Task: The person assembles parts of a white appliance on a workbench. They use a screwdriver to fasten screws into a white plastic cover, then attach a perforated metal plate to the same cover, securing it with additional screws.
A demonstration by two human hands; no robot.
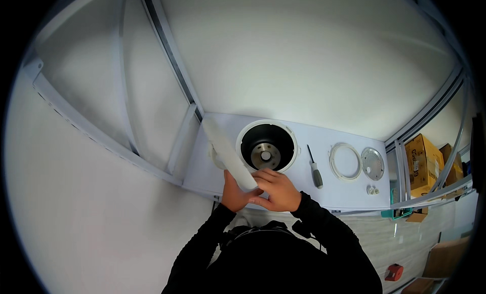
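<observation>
Both my hands are on a long white plastic piece point(227, 148), seen nearly edge-on and tilted up to the left; its exact kind does not show. My left hand point(234, 194) grips its lower end from the left, fingers partly hidden behind it. Bent fingers of my right hand point(278, 191) close on the same end from the right. Just beyond stands a round white rice cooker body point(291, 163), lidless, with a dark inside and a metal heating plate point(264, 156) at its bottom. A pale rounded part shows partly behind the white piece.
Right of the cooker body lie a grey-handled screwdriver point(316, 173), a white ring point(332, 161), a perforated round metal plate point(373, 161) and small white parts point(373, 191) on the white table point(298, 193). Metal frame posts flank the table. Cardboard boxes point(422, 165) and a teal basket point(389, 213) are at the right.
</observation>
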